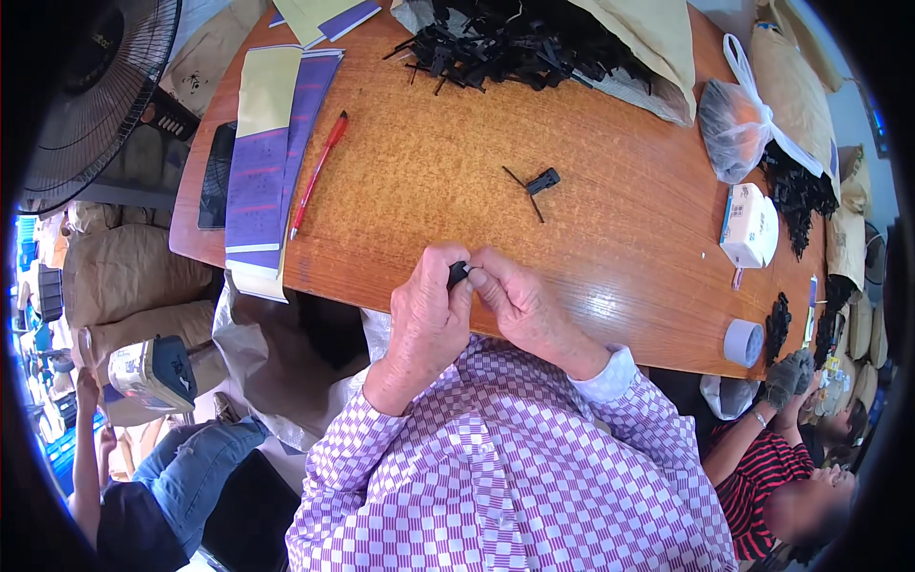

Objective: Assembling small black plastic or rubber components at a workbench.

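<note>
Both hands meet at the near edge of the wooden table, just in front of my checked shirt. My left hand (pixel 424 310) is closed around a small black plastic part (pixel 458 275), whose end shows between the fingers. My right hand (pixel 519 300) is pinched at the side of that part; whatever its fingertips grip is too small to make out. Farther out on the tabletop lies a loose black plastic piece (pixel 543 181) with thin arms sticking out. A big heap of similar black pieces (pixel 505 48) spills from a sack at the far edge.
Purple-and-yellow paper strips (pixel 257 162) and a red pen (pixel 320 172) lie on the left. To the right are a tissue box (pixel 748 227), a tape roll (pixel 742 342) and a tied plastic bag (pixel 734 129). A fan (pixel 95 86) stands far left; a gloved co-worker (pixel 772 458) sits at right.
</note>
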{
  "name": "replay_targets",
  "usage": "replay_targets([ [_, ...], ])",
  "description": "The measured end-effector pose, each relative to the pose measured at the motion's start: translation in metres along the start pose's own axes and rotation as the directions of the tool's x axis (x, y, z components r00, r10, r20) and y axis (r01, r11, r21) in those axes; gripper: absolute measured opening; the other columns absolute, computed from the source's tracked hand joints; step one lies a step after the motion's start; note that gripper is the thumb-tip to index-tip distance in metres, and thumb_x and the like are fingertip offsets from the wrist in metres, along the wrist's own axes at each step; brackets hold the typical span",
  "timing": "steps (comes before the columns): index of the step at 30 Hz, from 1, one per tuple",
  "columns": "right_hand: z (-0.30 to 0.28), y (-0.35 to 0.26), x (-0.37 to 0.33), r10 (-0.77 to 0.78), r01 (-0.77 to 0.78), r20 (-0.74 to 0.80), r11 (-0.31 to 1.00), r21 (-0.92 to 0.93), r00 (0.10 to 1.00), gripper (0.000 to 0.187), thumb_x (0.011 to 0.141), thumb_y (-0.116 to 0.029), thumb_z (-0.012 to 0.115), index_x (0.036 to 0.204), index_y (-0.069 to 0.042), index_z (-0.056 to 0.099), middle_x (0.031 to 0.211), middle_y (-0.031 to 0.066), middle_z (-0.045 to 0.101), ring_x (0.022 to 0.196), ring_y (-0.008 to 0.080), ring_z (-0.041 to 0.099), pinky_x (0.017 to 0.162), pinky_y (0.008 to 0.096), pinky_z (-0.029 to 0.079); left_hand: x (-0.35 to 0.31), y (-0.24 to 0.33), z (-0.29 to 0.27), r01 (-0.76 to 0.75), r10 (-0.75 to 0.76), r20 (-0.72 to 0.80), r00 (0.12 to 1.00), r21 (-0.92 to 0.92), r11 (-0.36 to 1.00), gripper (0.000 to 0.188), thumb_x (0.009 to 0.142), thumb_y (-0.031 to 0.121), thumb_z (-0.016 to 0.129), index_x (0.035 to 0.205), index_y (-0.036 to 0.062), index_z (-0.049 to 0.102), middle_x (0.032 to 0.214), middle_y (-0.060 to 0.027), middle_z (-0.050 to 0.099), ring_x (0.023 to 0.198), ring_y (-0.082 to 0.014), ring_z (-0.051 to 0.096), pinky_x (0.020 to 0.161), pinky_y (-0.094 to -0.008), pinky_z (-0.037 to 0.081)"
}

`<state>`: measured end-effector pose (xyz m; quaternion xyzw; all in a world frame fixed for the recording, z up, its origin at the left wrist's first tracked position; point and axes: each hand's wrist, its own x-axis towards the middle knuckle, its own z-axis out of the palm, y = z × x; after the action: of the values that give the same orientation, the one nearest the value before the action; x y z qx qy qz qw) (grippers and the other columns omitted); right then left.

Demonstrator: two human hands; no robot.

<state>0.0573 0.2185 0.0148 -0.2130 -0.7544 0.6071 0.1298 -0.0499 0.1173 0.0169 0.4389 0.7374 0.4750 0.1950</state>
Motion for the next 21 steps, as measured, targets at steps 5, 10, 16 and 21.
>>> replay_targets([
  [5, -0.006, -0.002, -0.008, -0.04, 0.04, -0.004, 0.981, 0.19, 0.999, 0.019, 0.099, -0.021, 0.047, 0.103, -0.004, 0.055, 0.074, -0.002, 0.048, 0.068, 0.0082, 0.048, 0.061, 0.0246, 0.041, -0.005, 0.011, 0.0, -0.053, 0.052, -0.014, 0.999, -0.128, 0.99, 0.025, 0.085, -0.003, 0.056, 0.106, 0.0064, 0.045, 0.081, -0.0123, 0.058, 0.063, -0.0239, 0.06, 0.054, -0.0333, 0.046],
  [10, -0.008, 0.006, -0.017, 0.067, -0.058, -0.021, 0.957, 0.285, 0.998, 0.018, 0.097, -0.018, 0.051, 0.108, -0.005, 0.055, 0.077, -0.0016, 0.057, 0.059, 0.0021, 0.045, 0.05, 0.0167, 0.035, 0.0, 0.008, -0.013, 0.351, -0.31, 0.29, 0.906, -0.922, 0.165, 0.026, 0.093, 0.002, 0.044, 0.118, 0.0096, 0.047, 0.09, -0.0075, 0.06, 0.07, -0.0076, 0.054, 0.059, -0.0198, 0.043],
  [16, -0.021, 0.002, -0.017, 0.153, -0.162, 0.058, 0.862, 0.481, 0.986, 0.015, 0.095, -0.018, 0.055, 0.103, -0.006, 0.055, 0.079, -0.0008, 0.06, 0.058, 0.0018, 0.048, 0.047, 0.0154, 0.034, -0.009, 0.006, -0.004, 0.487, -0.376, 0.406, 0.833, -0.861, 0.15, 0.036, 0.097, 0.01, 0.046, 0.132, 0.0108, 0.046, 0.093, -0.0035, 0.061, 0.07, -0.0076, 0.054, 0.06, -0.0184, 0.044],
  [21, -0.026, 0.007, -0.013, 0.151, -0.218, 0.163, 0.789, 0.574, 0.975, 0.015, 0.093, -0.02, 0.059, 0.099, -0.006, 0.056, 0.083, -0.0012, 0.059, 0.069, 0.0036, 0.053, 0.059, 0.0171, 0.041, -0.013, 0.008, -0.005, 0.563, -0.175, 0.535, 0.827, -0.783, 0.266, 0.039, 0.097, 0.017, 0.049, 0.134, 0.0078, 0.043, 0.085, -0.0039, 0.057, 0.066, -0.0074, 0.054, 0.053, -0.018, 0.04],
])
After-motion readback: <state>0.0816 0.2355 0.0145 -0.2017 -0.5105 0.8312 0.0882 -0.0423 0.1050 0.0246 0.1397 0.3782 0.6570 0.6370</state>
